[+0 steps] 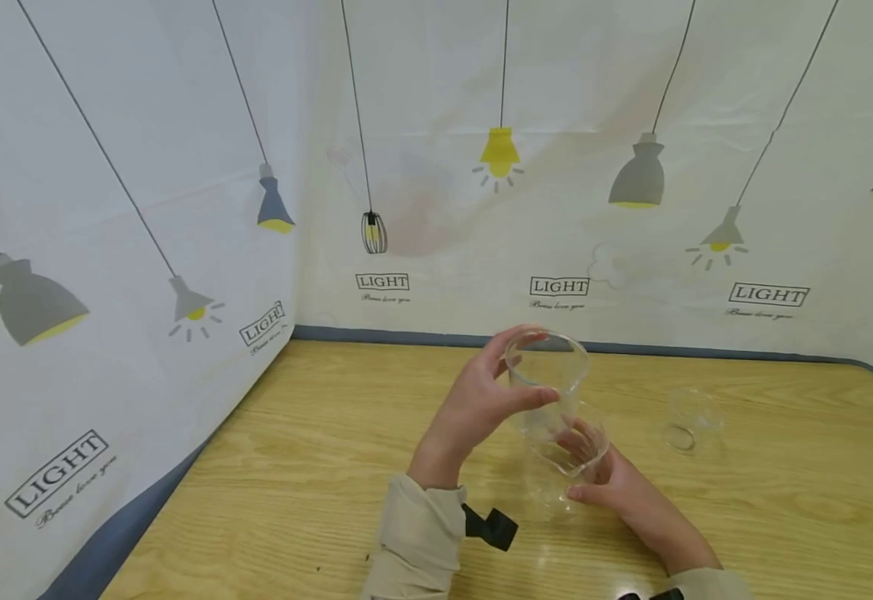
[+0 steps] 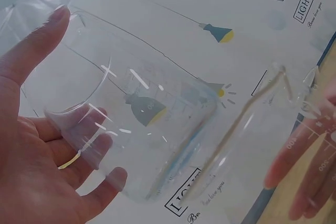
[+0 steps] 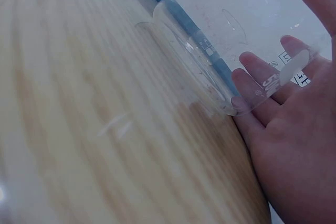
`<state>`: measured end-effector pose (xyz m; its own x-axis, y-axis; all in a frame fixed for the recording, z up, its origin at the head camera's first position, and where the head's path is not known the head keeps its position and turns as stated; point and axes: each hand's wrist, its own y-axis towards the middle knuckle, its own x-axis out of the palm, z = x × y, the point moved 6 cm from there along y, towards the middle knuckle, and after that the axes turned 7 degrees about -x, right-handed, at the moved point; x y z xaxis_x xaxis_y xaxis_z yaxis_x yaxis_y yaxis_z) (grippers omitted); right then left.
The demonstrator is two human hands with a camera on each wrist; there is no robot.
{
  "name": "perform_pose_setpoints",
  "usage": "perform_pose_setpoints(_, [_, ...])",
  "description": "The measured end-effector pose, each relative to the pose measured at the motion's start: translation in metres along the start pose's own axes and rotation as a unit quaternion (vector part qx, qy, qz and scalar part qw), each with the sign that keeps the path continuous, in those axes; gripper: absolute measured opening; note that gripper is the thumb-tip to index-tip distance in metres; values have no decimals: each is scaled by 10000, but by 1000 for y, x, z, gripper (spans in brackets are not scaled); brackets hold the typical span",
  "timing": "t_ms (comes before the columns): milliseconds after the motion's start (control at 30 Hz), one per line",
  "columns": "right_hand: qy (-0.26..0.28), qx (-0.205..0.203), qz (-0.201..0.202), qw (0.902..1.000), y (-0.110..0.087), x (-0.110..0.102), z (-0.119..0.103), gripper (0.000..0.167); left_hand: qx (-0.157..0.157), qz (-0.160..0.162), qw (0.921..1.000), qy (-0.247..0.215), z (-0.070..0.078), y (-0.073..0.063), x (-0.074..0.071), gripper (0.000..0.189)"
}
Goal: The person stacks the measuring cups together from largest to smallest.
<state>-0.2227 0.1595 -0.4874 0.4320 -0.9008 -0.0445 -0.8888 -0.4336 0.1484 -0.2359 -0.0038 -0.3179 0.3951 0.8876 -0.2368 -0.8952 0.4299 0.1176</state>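
My left hand (image 1: 477,396) grips a clear glass beaker (image 1: 556,371) near its rim, thumb on the near side and fingers round the far side. In the left wrist view this beaker (image 2: 131,85) looks empty. Directly below it, a second clear beaker (image 1: 552,483) with white graduation marks stands at the table. My right hand (image 1: 619,487) holds that lower beaker from the right, its thumb in front and fingers behind. The upper beaker's base overlaps the lower one's mouth in the head view. White printing on the lower beaker (image 3: 199,56) shows beside the right fingers.
A smaller clear glass vessel (image 1: 694,412) is on the wooden table (image 1: 316,467), to the right of my hands. Behind and to the left hangs a pale cloth (image 1: 436,200) printed with lamps, its dark edge along the tabletop.
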Motion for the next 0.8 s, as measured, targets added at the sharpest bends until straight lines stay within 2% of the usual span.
perform_pose_setpoints(133, [15,-95,-21,10000,0,-1,0,76,-15,-36,10000,-32,-1,1,2,59])
perform_pose_setpoints(367, [20,63,32,10000,-1,-3,2,80,-83,-83,9999,-22,-7,4,4,59])
perform_pose_setpoints(600, [53,-32,39,10000,-1,-4,1,81,3,-130,9999,16,-9,6,5,58])
perform_pose_setpoints(800, [-144,-11,95,9999,-3,-3,0,78,104,-266,9996,-65,-11,6,7,58])
